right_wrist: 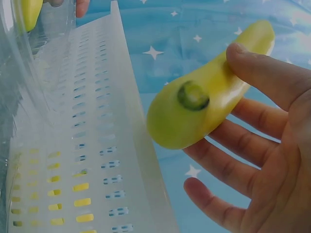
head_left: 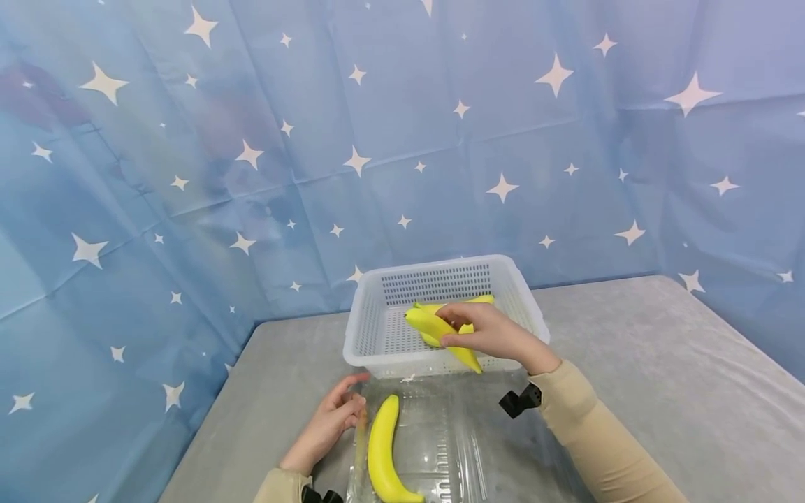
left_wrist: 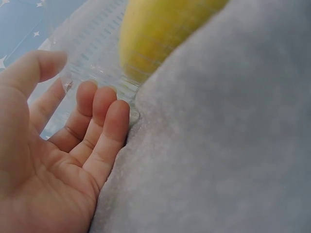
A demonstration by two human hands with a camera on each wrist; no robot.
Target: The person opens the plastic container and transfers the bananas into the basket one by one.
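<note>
A person lifts a banana (head_left: 440, 333) from the white basket (head_left: 377, 328), apparently moving fruit to the clear tray (head_left: 453, 447) just in front of it; the next move likely calls for carrying it clear of the basket's near rim. The right hand (head_left: 497, 335) holds the banana between thumb and fingers, while the left hand (head_left: 330, 423) rests open-fingered against the tray's left edge, beside a second banana (head_left: 383, 454) already lying inside.

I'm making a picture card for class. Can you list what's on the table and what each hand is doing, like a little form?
Table: grey table with a blue starry cloth behind it
Basket: white plastic basket with at least one banana inside
Right hand: right hand grips a yellow banana above the basket
Clear tray: clear plastic tray in front of the basket
In the tray: one banana lying lengthwise
Left hand: left hand rests against the tray's left edge, fingers relaxed
</note>
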